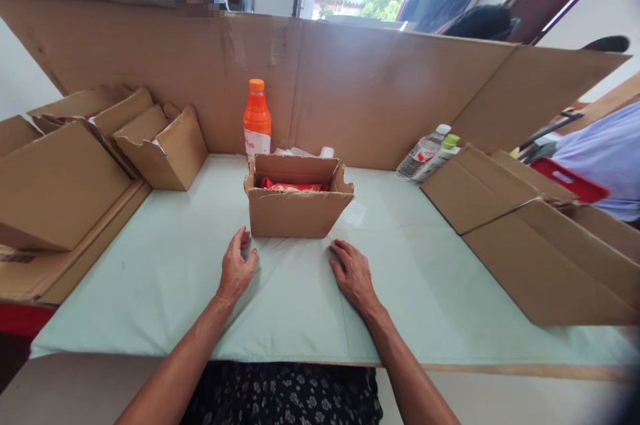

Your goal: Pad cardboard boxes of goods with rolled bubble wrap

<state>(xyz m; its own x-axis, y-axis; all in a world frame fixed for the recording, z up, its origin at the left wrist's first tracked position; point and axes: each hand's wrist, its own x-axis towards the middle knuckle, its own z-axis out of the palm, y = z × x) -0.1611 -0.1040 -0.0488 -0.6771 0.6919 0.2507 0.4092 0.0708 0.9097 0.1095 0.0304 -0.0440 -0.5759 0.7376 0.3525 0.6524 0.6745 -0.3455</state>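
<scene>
A small open cardboard box (295,215) stands in the middle of the table, with a red package (295,186) partly visible inside it. My left hand (239,266) rests on the table just in front of the box's left corner, its fingers apart and nothing in them. On the other side, my right hand (354,272) lies near the box's front right corner, fingers loosely bent and holding nothing. Behind the box rises an orange bottle (257,117) with an orange cap. Some white items (326,152) behind the box are mostly hidden.
Open cardboard boxes line the left side (65,185) and the right side (560,265). A clear bottle (424,153) and a green-capped bottle (440,158) lean at the back right. A tall cardboard partition (375,92) closes off the far edge. People are partly visible beyond it.
</scene>
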